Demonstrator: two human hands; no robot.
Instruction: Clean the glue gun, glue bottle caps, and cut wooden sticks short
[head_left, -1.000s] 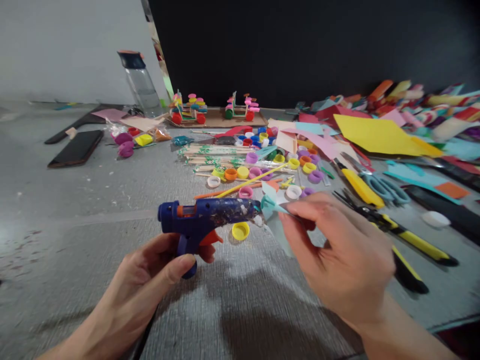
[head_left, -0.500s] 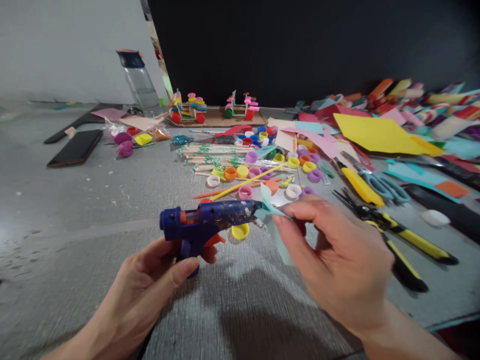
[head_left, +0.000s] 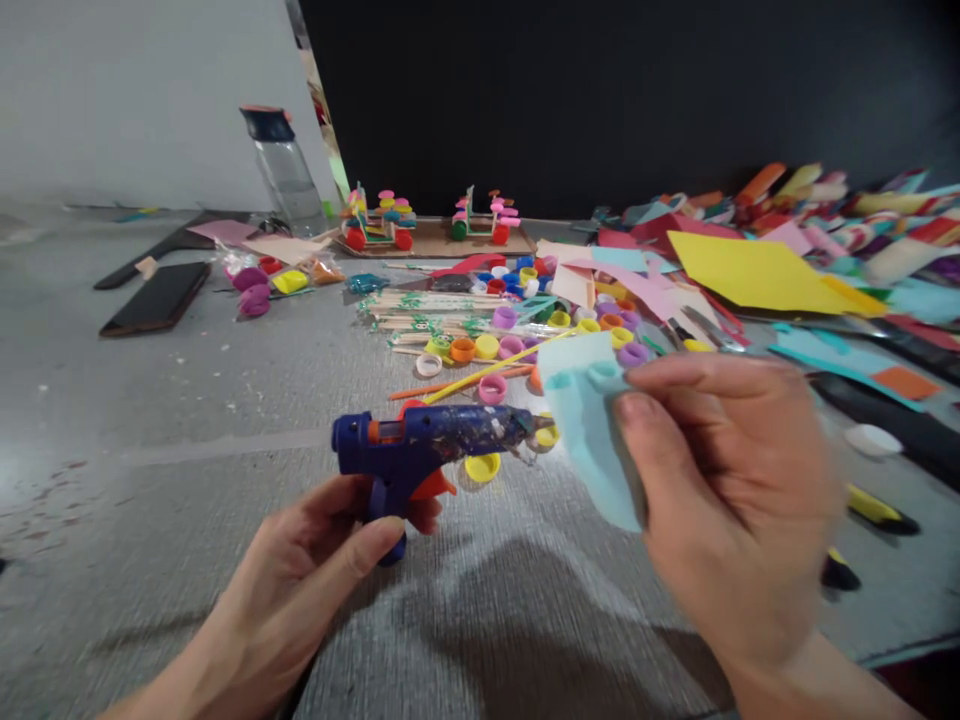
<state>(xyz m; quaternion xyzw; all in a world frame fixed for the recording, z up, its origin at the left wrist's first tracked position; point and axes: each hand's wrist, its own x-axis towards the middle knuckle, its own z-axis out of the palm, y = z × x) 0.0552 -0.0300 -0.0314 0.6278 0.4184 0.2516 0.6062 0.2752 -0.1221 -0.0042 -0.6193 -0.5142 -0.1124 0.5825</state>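
My left hand (head_left: 322,580) is wrapped around the handle of a dark blue hot glue gun (head_left: 442,437), which has an orange trigger and a clear glue stick out of its back end. The gun's nozzle points right. Between thumb and fingers, my right hand (head_left: 735,490) pinches a pale blue piece of paper (head_left: 592,430), creased near its top. The paper hangs just right of the nozzle; whether the two touch I cannot tell. Below the barrel lies a yellow bottle cap (head_left: 482,467), and a pink cap (head_left: 493,389) sits behind it.
Wrapped sticks (head_left: 435,310) and many coloured caps lie beyond the gun. Two small toy vehicles (head_left: 379,222) stand on cardboard at the back. A water bottle (head_left: 281,165) is at back left, near a black slab (head_left: 155,298). Yellow paper (head_left: 757,268) and yellow-black pliers (head_left: 881,510) lie right.
My right hand has moved right, drawing the paper away from the nozzle; the paper now hangs more opened out. The glue gun has shifted slightly right in my left hand.
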